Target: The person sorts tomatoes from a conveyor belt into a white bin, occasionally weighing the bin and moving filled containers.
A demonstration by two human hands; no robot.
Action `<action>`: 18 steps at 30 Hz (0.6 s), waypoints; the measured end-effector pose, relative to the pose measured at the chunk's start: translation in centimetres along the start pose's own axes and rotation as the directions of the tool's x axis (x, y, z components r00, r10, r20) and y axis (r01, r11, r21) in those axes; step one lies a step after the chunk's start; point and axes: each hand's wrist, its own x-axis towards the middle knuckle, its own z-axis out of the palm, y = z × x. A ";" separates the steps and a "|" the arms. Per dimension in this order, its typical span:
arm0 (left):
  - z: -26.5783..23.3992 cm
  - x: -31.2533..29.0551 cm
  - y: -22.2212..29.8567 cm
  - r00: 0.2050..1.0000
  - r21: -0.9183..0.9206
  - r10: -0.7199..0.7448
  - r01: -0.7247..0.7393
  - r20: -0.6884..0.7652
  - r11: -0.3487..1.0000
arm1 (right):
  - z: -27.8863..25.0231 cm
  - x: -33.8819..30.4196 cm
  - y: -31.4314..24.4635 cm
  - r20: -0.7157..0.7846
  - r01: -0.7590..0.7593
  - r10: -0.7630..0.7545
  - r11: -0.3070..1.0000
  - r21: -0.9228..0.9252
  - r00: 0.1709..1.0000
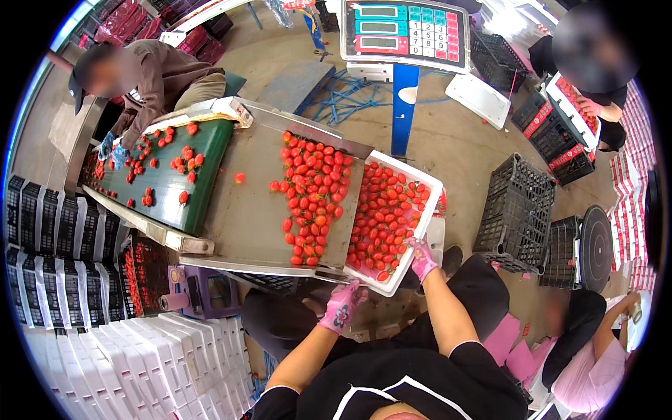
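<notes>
A white foam box (432, 222) full of red cherry tomatoes (381, 224) sits tilted against the lower end of a metal chute (245, 217). My right hand (421, 260), in a pink glove, grips the box's near right rim, thumb on top. At the near left corner of the box, beside the chute's lip, my left hand (341, 306) has its pink-gloved fingers curled on the edge; part of that grip is hidden. More loose cherry tomatoes (315, 196) lie heaped on the chute above the box. One tomato (240, 178) rests alone further left.
A green conveyor belt (203, 150) carries tomatoes; a co-worker's gloved hands (115, 150) are over it. A scale display (406, 35) on a blue post (404, 112) stands beyond the box. Black crates (516, 210) stand right; stacked white boxes (161, 364) lower left.
</notes>
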 end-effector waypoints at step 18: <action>0.7 1.6 -0.1 0.984 -0.100 -0.091 0.076 -0.152 0.992 | 0.0 0.6 -0.6 -0.028 -0.053 0.057 0.993 0.107 0.998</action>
